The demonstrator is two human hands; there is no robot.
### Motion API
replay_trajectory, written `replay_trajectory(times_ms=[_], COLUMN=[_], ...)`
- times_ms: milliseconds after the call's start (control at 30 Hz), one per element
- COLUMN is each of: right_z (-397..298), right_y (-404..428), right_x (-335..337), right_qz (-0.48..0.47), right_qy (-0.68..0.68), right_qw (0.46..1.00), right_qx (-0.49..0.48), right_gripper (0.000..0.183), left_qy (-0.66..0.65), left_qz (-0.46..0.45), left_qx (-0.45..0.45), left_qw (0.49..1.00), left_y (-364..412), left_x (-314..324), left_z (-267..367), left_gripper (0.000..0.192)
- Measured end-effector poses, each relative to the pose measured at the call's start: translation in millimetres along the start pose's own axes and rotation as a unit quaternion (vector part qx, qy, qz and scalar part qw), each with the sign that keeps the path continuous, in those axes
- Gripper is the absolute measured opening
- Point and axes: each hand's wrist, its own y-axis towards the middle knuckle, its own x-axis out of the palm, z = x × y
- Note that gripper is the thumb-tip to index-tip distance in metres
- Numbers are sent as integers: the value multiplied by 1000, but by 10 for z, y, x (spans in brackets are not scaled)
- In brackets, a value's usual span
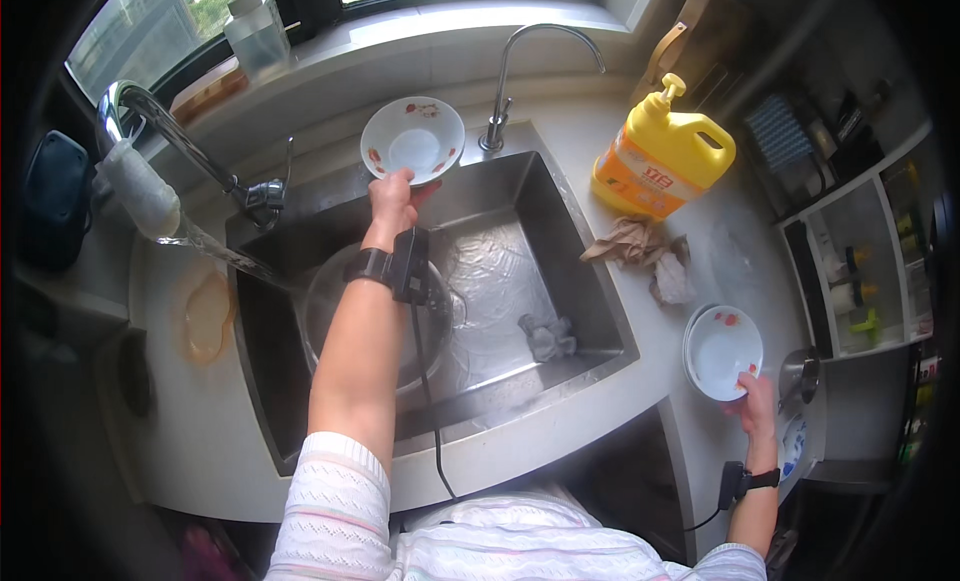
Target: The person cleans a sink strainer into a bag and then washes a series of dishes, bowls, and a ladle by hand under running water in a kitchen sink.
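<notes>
My left hand (394,202) grips the near rim of a white bowl with red flower decoration (416,150) at the back edge of the steel sink (536,198). Far to the right, my right hand (754,405) has hold of a smaller white flowered bowl (725,352) by its near rim. Another pale rim (690,341) shows beneath that bowl, over the counter. Under my left forearm lies a large round basin (330,303) in the sink, partly hidden. A grey wet cloth (547,337) rests on the sink floor.
Water runs from the chrome faucet (165,120) into the sink's left side. A slim second tap (504,93) stands behind. On the right counter are a yellow detergent jug (660,157) and crumpled cloths (634,240). A metal pan or ladle (799,375) and a blue-patterned dish (793,446) lie beyond my right hand.
</notes>
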Motion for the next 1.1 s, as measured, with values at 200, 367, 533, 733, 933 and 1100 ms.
replay_trajectory(times_ms=[200,367,533,733,933,1100], right_z=[0,-231,-797,-1107,-348,399], right_y=[293,382,341,-594,-636,-342], right_x=[-150,-55,340,2692,4265,4882], right_qz=[-13,63,72,-338,-457,-389], right_qy=[-153,-407,-410,-378,-485,-515], right_qw=[986,908,863,772,572,463], right_qx=[67,76,-286,-384,-479,-607], right_gripper=[29,31,20,15,30,28], left_qy=[51,48,135,237,324,294], left_qz=[-21,-5,46,126,186,153], left_qx=[-38,-86,-152,-185,-143,-153], left_qw=[998,995,978,945,916,931], left_y=[-618,-1129,-1359,-1350,-1234,-1140], left_x=[-378,-1037,-1627,-2090,-2032,-2063], left_z=[-53,-134,-134,-113,-270,-359], left_gripper=[36,38,39,45,72,80])
